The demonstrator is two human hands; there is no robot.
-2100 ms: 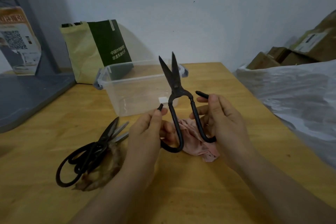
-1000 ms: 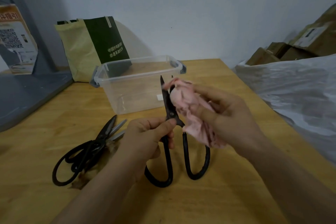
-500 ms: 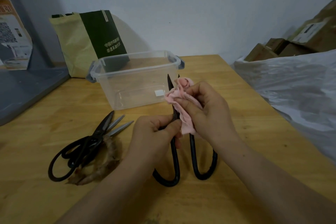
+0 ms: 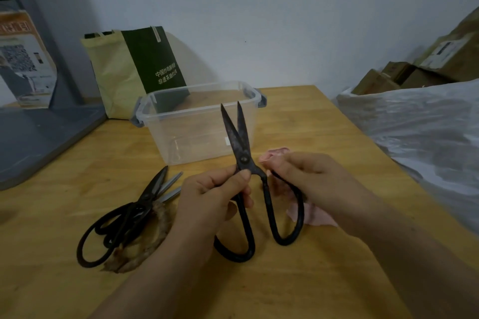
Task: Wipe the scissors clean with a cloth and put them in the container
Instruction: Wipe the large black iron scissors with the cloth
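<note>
Drawn off the blades [image 4: 239,132], the cloth [image 4: 274,154] is now bunched in the curled right hand [image 4: 318,181]; the scissors [image 4: 244,158] are pinched below the pivot by the left hand [image 4: 212,199], before the container [image 4: 181,137]. Each parted blade is best wiped pivot to tip
</note>
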